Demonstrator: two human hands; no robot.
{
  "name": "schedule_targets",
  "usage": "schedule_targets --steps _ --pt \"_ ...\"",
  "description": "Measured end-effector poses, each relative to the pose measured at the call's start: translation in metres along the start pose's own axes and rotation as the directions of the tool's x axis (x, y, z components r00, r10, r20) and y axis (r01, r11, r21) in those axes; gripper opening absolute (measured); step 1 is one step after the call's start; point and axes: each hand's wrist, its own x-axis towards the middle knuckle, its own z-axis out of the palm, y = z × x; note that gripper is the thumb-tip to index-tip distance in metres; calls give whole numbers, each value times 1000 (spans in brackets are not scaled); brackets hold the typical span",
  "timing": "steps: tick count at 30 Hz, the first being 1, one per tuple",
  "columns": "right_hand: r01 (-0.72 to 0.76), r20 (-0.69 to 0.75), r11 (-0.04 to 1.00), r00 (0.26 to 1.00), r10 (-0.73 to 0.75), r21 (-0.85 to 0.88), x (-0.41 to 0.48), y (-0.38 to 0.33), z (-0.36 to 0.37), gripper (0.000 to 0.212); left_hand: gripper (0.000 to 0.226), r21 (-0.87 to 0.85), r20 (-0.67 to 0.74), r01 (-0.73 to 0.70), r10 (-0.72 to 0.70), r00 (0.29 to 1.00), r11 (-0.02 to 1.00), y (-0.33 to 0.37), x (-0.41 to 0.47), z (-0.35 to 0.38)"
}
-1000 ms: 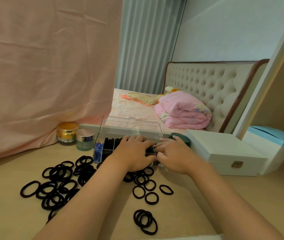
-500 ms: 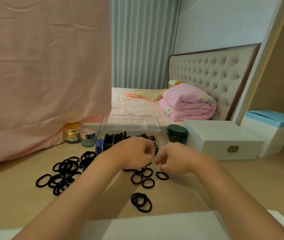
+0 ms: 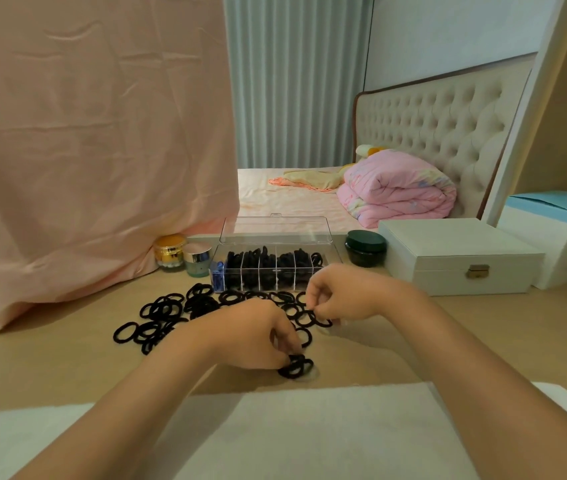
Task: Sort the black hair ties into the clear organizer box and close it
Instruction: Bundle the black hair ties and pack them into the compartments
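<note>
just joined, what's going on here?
Hair ties are being sorted into the clear box. Left hand grips a small stack; right hand pinches one tie. The lid is open, compartments mostly full, and many ties lie loose on the table.

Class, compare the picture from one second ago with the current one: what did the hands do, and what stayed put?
Both hands drew back from the clear organizer box. The left hand now grips the nearest cluster of hair ties; the right hand pinches a loose hair tie in front of the box. The box is still open, lid upright; the left pile is unmoved.
</note>
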Motion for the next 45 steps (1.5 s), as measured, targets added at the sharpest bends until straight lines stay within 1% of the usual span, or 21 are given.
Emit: schedule_targets --steps 3,6,8,10,12,15,17,19,20,23,26,28,32,33,35,37,38,40,42,43,45 --pt "25 -20 994 1000 -23 102 -1 0 -3 22 10 24 -40 -20 21 999 1000 -2 4 0" --pt "25 -44 997 999 -21 73 1 -1 0 25 10 78 -29 -13 15 999 997 -2 6 1" --pt "12 -54 999 999 -10 50 2 -2 3 24 12 78 -26 -7 9 1000 997 -3 7 -1" --pt "5 -31 1000 999 -6 -23 2 -4 7 21 8 1 -44 4 -4 999 1000 -8 6 -6" --pt "-3 -20 990 1000 1 -142 1 -6 10 22 8 -121 -70 -1 -7 998 993 -14 3 -12" --pt "-17 -34 980 999 11 -196 0 -6 13 17 7 -342 -66 -17 -6 998 939 -18 1 -17" --pt "-9 -24 976 1000 4 -218 1 -7 13 8 6 -399 -57 -25 3 998 916 -18 2 -16" --pt "17 -1 984 1000 -18 -178 1 -7 11 7 8 -388 -60 -36 13 998 921 -19 2 -16" --pt "23 -10 992 1000 -25 -126 1 -5 8 8 9 -383 -63 -43 21 998 923 -19 2 -16" --pt "46 -67 992 997 -38 115 -2 -3 -3 6 10 -377 -47 -59 45 998 924 -19 -2 -22" --pt "87 -94 964 993 -65 252 -3 -5 -9 21 11 -286 -26 -44 38 999 957 -23 -8 -33" --pt "93 -43 954 995 -84 286 -5 -10 -9 27 13 -231 1 -12 12 1000 973 -27 -12 -39" --pt "59 65 924 994 -91 378 -5 -18 -3 27 14 -140 179 71 -45 983 988 -27 -14 -36" --pt "45 84 924 993 -83 380 -5 -17 -2 27 14 -99 207 80 -58 977 992 -26 -12 -33" --pt "3 145 946 988 -53 323 -4 -17 1 25 18 -23 225 96 -89 970 995 -25 -7 -28" --pt "-46 216 971 976 -6 235 -3 -18 5 25 19 25 196 108 -111 974 994 -25 -4 -25" --pt "-63 225 980 974 20 188 -1 -18 9 24 18 40 180 113 -119 976 993 -25 -3 -23" --pt "-77 177 994 982 62 79 3 -18 15 22 15 70 157 124 -134 978 990 -25 -1 -21" --pt "-69 102 997 992 71 -29 6 -17 18 22 18 105 124 123 -136 983 987 -25 -1 -19" --pt "-68 83 997 994 72 -45 6 -17 17 22 19 112 100 120 -131 986 986 -25 -1 -18" --pt "-68 69 998 995 68 -13 4 -18 12 21 14 74 30 101 -104 994 992 -26 -1 -18"
